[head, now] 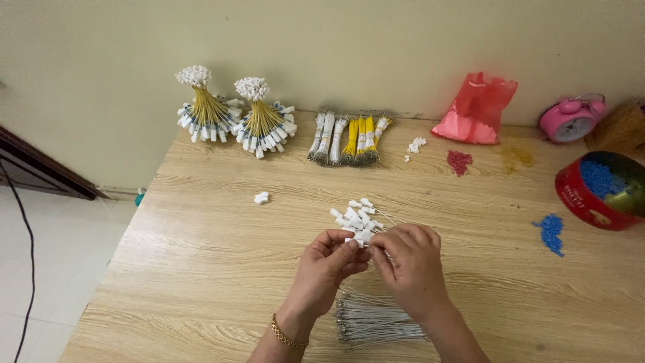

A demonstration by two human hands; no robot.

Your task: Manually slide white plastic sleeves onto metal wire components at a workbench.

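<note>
My left hand [327, 267] and my right hand [410, 264] meet over the middle of the wooden table [201, 269]. Together they pinch a small white plastic connector [351, 243] on a thin white wire. Just beyond the fingertips lies a pile of white connectors [356, 215]. Below my hands rests a bundle of white wires with metal tips [376, 323]. A gold bracelet circles my left wrist.
Two upright yellow-wired bundles with white connectors [232, 114] stand at the back. Flat white and yellow wire bundles [349, 138] lie beside them. A red bag [476, 111], a pink alarm clock [571, 119], a red tin of blue bits [598, 190], and red [459, 161] and blue granules [551, 232] sit right.
</note>
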